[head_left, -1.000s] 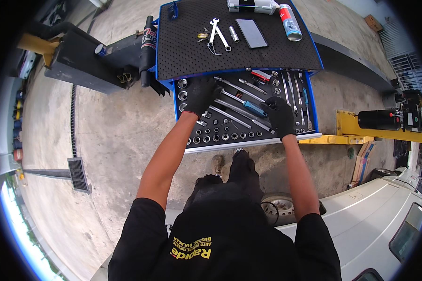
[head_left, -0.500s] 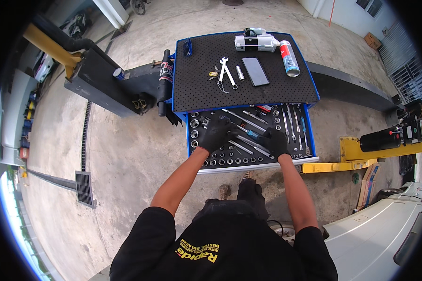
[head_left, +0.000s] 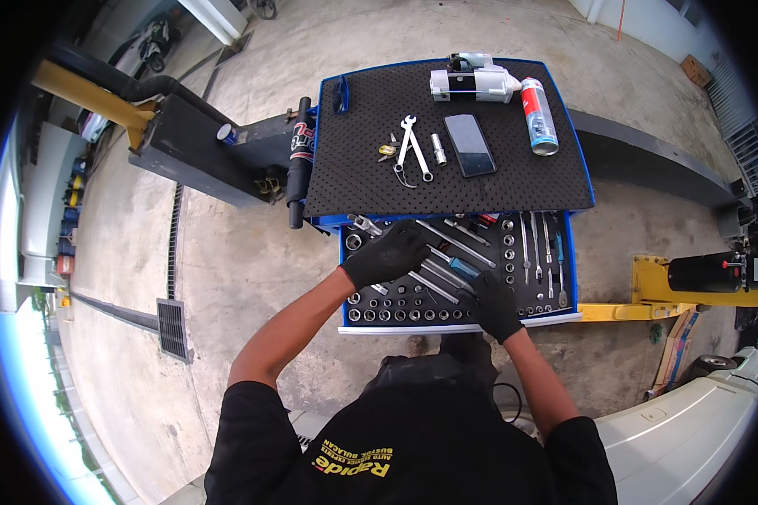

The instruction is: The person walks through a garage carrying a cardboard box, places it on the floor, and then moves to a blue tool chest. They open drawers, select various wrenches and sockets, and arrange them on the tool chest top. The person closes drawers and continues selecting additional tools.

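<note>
One handle (head_left: 463, 268), seemingly against right hand (head_left: 498, 305)

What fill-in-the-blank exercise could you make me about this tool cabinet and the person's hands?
1. In the picture, the spray can is to the ____ of the phone.
2. The left hand and right hand both wear gloves coloured ____.
3. The number of wrenches on the cabinet top is ____.
4. The drawer is ____, not shut.

Missing words: right; black; two; open.

Bright, diffuse daylight; lower left blown out white; dark beam (head_left: 648, 158) bowed by fisheye; corners black.
</note>
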